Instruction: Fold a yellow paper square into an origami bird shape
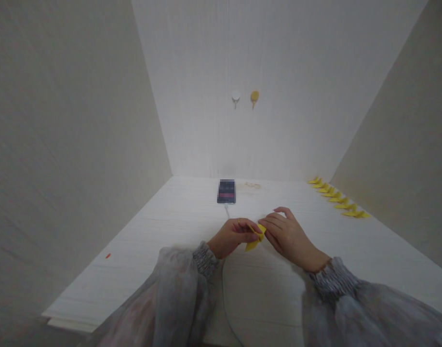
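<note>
My left hand (235, 236) pinches a small piece of folded yellow paper (252, 245) between thumb and fingers, above the middle of the white table. From the other side my right hand (286, 238) holds the paper's upper right edge, its fingertips close together there and one finger raised. Part of the paper lies hidden behind the left fingers. Along the table's right side runs a slanting row of several folded yellow paper figures (336, 197), pointed like origami birds.
A phone (226, 192) with a blurred screen lies toward the back wall, and a pale cable (224, 294) runs from it toward me. A small red object (108, 256) is at the left. On the back wall are a white hook (235, 96) and a yellow hook (254, 96). Walls flank the table.
</note>
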Tool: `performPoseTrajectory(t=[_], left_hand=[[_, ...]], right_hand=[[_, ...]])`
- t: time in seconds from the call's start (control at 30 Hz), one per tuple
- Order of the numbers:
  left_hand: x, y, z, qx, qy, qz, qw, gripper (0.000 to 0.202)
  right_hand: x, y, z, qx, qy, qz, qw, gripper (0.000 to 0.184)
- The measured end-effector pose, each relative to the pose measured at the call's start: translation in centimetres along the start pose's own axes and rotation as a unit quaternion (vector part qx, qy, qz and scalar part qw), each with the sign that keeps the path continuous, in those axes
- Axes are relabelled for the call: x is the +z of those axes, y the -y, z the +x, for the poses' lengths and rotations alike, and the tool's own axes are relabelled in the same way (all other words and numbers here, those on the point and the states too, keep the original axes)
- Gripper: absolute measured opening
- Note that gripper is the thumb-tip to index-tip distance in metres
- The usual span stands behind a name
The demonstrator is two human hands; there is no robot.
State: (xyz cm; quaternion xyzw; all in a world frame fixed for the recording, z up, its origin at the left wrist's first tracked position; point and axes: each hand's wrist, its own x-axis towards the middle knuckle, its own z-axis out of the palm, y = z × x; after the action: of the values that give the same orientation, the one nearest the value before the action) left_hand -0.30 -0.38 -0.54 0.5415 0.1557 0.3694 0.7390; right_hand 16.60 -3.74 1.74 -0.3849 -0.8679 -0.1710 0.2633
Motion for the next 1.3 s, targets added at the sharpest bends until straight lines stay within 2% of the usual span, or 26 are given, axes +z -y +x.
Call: performPoseTrajectory(t=[0.17, 0.63, 0.83, 0.97, 1.3], left_hand=[[0.02, 0.01, -0.01, 0.006, 0.002, -0.011, 1.0, 0.018], [-0.07, 0.14, -0.07, -0.013, -0.002, -0.014, 1.0, 0.02], [-0.03, -0.02, -0.13, -0.019, 0.002, -0.02, 1.0, 0.022], [-0.04, 0.04, -0.08, -0.017, 0.005, -0.017, 1.0, 0.024], [0.06, -0.05, -0.1, -0.026, -0.005, -0.012, 1.0, 0.025]], right_hand=[[-0.15, 0.13, 0.03, 0.019, 0.008, 0.029, 0.999, 0.018], [-0.09, -0.35, 0.06, -0.017, 0.005, -0.038, 0.999, 0.017], [-0.23, -0.42, 0.09, -0.035, -0.023, -0.052, 0.998, 0.016], [-0.27, -0.3, -0.01, -0.024, -0.032, -0.05, 0.998, 0.016], [-0.75, -0.34, 0.06, 0.006, 0.002, 0.001, 1.0, 0.017]])
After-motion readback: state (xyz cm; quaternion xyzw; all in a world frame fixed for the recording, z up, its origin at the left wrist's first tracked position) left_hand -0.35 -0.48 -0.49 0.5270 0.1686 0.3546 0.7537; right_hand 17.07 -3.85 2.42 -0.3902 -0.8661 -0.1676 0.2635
